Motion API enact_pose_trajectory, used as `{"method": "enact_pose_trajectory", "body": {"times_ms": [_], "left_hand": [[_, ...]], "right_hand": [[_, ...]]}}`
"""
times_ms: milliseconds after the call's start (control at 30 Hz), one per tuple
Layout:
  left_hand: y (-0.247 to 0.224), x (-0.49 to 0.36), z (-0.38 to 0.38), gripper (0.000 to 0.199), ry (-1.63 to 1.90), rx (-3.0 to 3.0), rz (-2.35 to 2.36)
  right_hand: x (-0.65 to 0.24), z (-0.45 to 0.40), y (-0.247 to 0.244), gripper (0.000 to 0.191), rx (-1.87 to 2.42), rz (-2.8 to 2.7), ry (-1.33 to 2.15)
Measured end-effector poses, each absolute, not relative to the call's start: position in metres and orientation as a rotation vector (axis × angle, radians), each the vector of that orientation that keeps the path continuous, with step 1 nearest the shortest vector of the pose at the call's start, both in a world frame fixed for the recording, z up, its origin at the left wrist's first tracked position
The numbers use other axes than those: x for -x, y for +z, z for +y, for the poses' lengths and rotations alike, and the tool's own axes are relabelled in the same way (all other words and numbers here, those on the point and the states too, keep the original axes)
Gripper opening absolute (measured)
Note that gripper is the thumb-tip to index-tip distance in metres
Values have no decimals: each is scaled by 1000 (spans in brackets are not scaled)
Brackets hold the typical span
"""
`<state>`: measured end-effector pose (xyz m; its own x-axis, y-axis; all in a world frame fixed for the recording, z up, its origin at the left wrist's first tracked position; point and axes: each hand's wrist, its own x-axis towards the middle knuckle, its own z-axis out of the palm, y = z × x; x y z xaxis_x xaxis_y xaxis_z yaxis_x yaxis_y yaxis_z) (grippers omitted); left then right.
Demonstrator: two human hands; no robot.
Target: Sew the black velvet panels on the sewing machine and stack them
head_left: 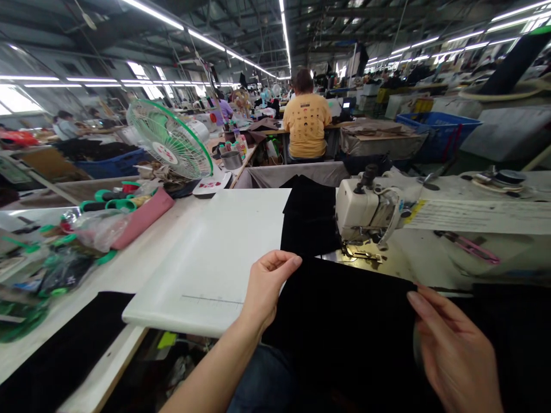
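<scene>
A panel of black fabric [348,321] hangs stretched between my two hands below the sewing machine. My left hand [269,281] pinches its upper left corner over the right side of the white board [206,258]. At the upper right corner, my right hand [451,338] grips the cloth between thumb and fingers. Just beyond, another black fabric piece [310,218] lies on the board's far right side, beside the head of the sewing machine [357,206]. The presser foot [361,254] sits over a brassy plate, right of that piece. The panel's lower part merges with dark surroundings.
A green-rimmed fan [170,140] stands behind the board. Thread spools and a pink cloth roll [144,221] crowd the left table, with more black cloth [73,350] in front. Pink-handled snips [471,246] rest by the machine. A person in a yellow shirt [306,126] sits ahead, facing away.
</scene>
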<state>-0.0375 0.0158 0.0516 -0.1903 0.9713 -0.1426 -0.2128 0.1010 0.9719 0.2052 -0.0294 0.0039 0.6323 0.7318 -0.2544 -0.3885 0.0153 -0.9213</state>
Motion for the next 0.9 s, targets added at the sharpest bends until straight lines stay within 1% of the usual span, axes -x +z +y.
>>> {"method": "enact_pose_trajectory", "body": {"times_ms": [167, 300, 467, 767, 900], "left_hand": [[53, 40, 18, 27, 1387, -903, 1292], [56, 45, 21, 35, 1395, -885, 1332], [61, 49, 20, 40, 1365, -862, 1351], [63, 46, 19, 35, 1380, -983, 1331], [72, 48, 32, 28, 1312, -1279, 1388]], "right_hand": [[-207, -29, 1, 43, 1262, -466, 813], [-207, -27, 7, 32, 1229, -615, 822], [-206, -24, 11, 28, 1215, -638, 822], [-206, -20, 5, 29, 1222, -665, 832], [-208, -24, 8, 23, 1253, -757, 825]]}}
